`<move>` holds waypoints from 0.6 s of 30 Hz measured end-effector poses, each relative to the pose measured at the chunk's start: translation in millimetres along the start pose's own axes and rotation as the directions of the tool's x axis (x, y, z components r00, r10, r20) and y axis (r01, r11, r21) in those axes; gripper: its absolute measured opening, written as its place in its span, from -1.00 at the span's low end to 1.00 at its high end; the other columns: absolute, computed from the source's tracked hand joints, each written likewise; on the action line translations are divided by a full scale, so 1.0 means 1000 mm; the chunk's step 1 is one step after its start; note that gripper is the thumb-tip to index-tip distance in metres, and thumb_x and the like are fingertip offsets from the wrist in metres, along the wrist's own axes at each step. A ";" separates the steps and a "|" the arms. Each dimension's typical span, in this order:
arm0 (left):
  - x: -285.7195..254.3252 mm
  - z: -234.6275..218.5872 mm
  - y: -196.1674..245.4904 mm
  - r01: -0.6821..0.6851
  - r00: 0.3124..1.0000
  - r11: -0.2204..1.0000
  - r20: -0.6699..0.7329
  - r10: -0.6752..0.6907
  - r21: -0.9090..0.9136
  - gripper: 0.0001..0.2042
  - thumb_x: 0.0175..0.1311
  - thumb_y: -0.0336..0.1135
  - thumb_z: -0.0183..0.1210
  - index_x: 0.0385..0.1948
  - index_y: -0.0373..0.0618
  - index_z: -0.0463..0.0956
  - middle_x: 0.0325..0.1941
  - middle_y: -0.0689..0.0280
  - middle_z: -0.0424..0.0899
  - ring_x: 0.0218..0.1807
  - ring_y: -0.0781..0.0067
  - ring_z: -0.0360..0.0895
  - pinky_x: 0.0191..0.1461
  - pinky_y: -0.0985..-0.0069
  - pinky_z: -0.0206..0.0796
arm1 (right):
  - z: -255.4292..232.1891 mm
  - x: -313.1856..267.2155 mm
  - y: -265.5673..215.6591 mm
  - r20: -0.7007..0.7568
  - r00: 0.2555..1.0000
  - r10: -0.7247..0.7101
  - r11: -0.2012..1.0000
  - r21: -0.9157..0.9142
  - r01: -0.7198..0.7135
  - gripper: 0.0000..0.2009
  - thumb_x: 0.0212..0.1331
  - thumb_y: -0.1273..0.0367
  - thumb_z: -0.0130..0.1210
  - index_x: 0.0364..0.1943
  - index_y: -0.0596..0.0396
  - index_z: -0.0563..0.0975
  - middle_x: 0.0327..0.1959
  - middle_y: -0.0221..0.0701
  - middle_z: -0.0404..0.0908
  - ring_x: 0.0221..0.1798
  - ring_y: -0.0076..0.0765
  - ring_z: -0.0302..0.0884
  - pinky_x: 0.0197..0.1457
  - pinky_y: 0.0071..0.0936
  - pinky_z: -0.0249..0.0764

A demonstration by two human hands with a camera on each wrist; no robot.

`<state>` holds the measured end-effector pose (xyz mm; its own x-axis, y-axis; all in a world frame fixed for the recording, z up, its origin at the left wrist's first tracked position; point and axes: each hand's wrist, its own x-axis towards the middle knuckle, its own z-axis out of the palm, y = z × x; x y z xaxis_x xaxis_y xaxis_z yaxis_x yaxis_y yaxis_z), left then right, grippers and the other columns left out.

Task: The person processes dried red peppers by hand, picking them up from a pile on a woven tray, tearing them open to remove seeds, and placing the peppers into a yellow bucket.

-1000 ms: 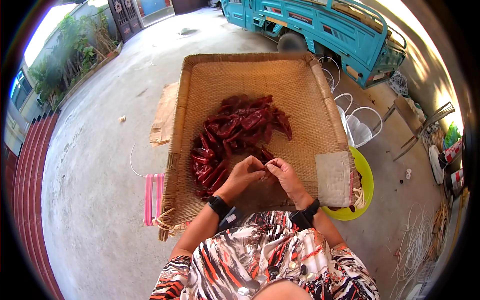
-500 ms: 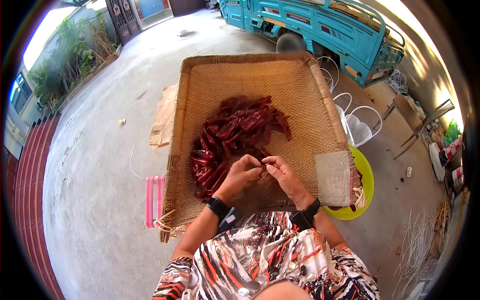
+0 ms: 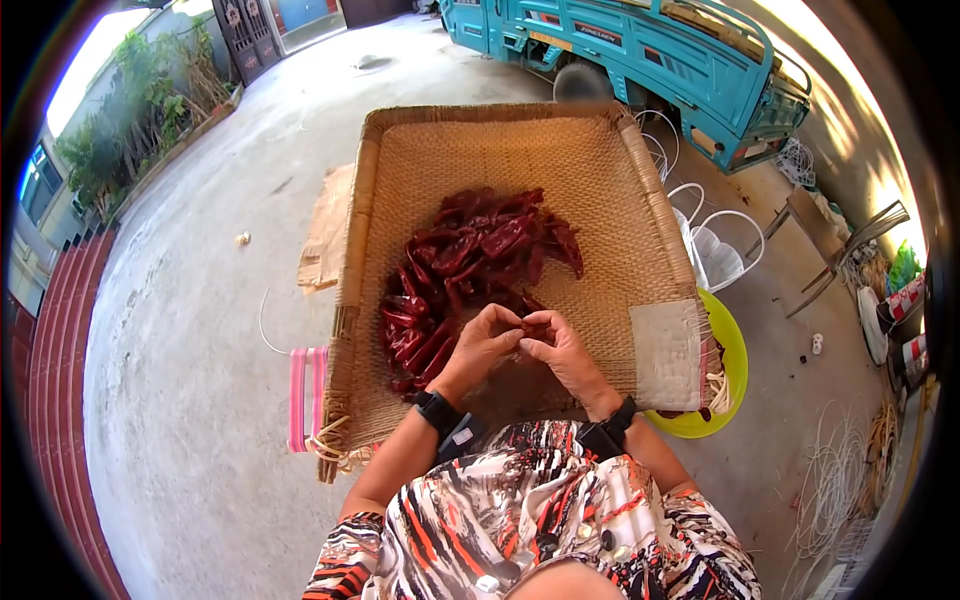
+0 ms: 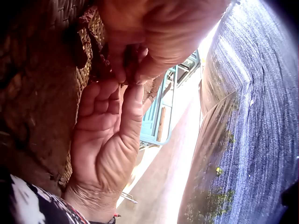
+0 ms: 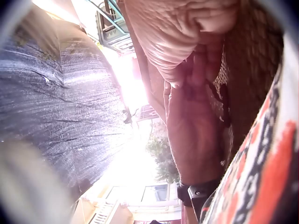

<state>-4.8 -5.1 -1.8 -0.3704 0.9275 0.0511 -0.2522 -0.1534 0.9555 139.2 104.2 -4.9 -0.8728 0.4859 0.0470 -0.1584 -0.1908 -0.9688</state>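
Observation:
Dark red dried chili peppers (image 3: 490, 240) lie heaped in a woven tray (image 3: 595, 170), mostly left of its middle. Over the tray's near part, just below the heap, my left hand (image 3: 478, 352) and right hand (image 3: 568, 358) meet at the fingertips. Thumb and fingers of each hand pinch a small dark red piece, largely hidden by the fingers. In the left wrist view the left hand (image 4: 105, 135) has its palm turned up, with the right hand (image 4: 163, 32) coming down onto its fingertips.
A yellow-green basin (image 3: 735, 350) stands by the tray's right side, a pink striped stool (image 3: 309, 400) by its left. White bags (image 3: 722, 258) and a folding chair (image 3: 835, 245) are to the right. A turquoise cargo tricycle (image 3: 640, 60) is parked behind.
The fingertips have shifted slightly against each other, and the thin dark bit visible between them half a second ago is now more covered. The pepper heap looks the same.

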 end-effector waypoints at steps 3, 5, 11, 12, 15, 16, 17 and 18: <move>-0.001 0.000 0.000 0.022 1.000 1.000 0.002 -0.022 -0.021 -0.86 0.33 -0.44 0.19 -0.15 -0.17 0.46 -0.20 0.41 0.57 -0.16 0.72 0.46 -0.06 0.70 0.37 | -0.003 0.003 0.010 -0.019 1.000 0.025 0.998 0.062 -0.023 -0.74 0.28 0.48 0.14 0.01 0.12 0.41 -0.13 -0.44 0.54 -0.16 -0.57 0.54 -0.06 -0.59 0.54; -0.001 0.001 0.000 0.023 1.000 0.999 0.000 -0.023 -0.038 -0.85 0.33 -0.44 0.19 -0.14 -0.18 0.45 -0.21 0.41 0.57 -0.18 0.72 0.47 -0.07 0.71 0.37 | -0.003 0.004 0.011 -0.032 0.999 0.032 0.998 0.057 -0.030 -0.76 0.28 0.48 0.13 0.00 0.13 0.42 -0.13 -0.44 0.55 -0.17 -0.56 0.54 -0.08 -0.59 0.55; 0.002 -0.006 -0.010 0.013 1.000 0.984 -0.029 -0.008 0.177 -0.83 0.31 -0.43 0.20 -0.14 -0.22 0.45 -0.23 0.38 0.57 -0.18 0.68 0.47 -0.12 0.69 0.36 | -0.002 0.001 0.003 -0.055 0.992 0.114 0.991 0.072 -0.110 -0.78 0.30 0.49 0.11 0.00 0.12 0.43 -0.12 -0.44 0.54 -0.15 -0.58 0.54 -0.06 -0.62 0.55; 0.002 -0.006 -0.010 0.008 0.999 0.980 -0.036 -0.001 0.201 -0.83 0.31 -0.41 0.20 -0.14 -0.23 0.46 -0.24 0.37 0.58 -0.18 0.67 0.48 -0.11 0.68 0.36 | -0.003 0.002 0.005 -0.055 0.992 0.109 0.991 0.079 -0.105 -0.78 0.30 0.49 0.11 0.00 0.12 0.43 -0.12 -0.44 0.54 -0.15 -0.58 0.54 -0.07 -0.62 0.55; 0.001 -0.004 -0.007 -0.002 0.999 0.958 -0.048 0.017 0.286 -0.81 0.32 -0.36 0.21 -0.15 -0.24 0.48 -0.24 0.36 0.59 -0.18 0.64 0.48 -0.10 0.64 0.36 | -0.006 0.003 0.009 -0.058 0.993 0.101 0.990 0.104 -0.095 -0.78 0.30 0.47 0.11 -0.02 0.14 0.43 -0.12 -0.43 0.54 -0.16 -0.58 0.54 -0.08 -0.62 0.56; 0.000 -0.003 -0.005 -0.003 0.999 0.946 -0.047 0.019 0.323 -0.80 0.32 -0.34 0.22 -0.15 -0.24 0.49 -0.24 0.35 0.60 -0.18 0.62 0.48 -0.09 0.62 0.36 | -0.005 0.003 0.009 -0.062 0.993 0.101 0.989 0.113 -0.093 -0.79 0.30 0.46 0.11 -0.03 0.15 0.43 -0.12 -0.43 0.54 -0.17 -0.57 0.55 -0.09 -0.62 0.56; 0.000 -0.003 -0.004 -0.004 0.999 0.933 -0.046 0.022 0.359 -0.79 0.31 -0.33 0.22 -0.16 -0.24 0.50 -0.24 0.35 0.60 -0.18 0.61 0.48 -0.08 0.61 0.36 | -0.005 0.002 0.008 -0.065 0.993 0.101 0.988 0.123 -0.092 -0.79 0.30 0.45 0.12 -0.04 0.16 0.43 -0.13 -0.42 0.55 -0.18 -0.57 0.55 -0.11 -0.61 0.56; 0.000 -0.003 -0.004 -0.007 0.998 0.929 -0.048 0.027 0.369 -0.79 0.31 -0.32 0.22 -0.16 -0.24 0.50 -0.24 0.34 0.61 -0.17 0.61 0.48 -0.08 0.60 0.35 | -0.004 0.002 0.005 -0.062 0.992 0.110 0.988 0.116 -0.102 -0.79 0.29 0.45 0.12 -0.04 0.16 0.43 -0.13 -0.42 0.55 -0.18 -0.57 0.54 -0.11 -0.61 0.56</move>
<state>-6.5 -5.5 -7.0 -0.4199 0.9054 0.0629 0.0981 -0.0236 0.9949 138.6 107.2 -11.0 -0.8544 0.5142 -0.0749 -0.1208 -0.3367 -0.9338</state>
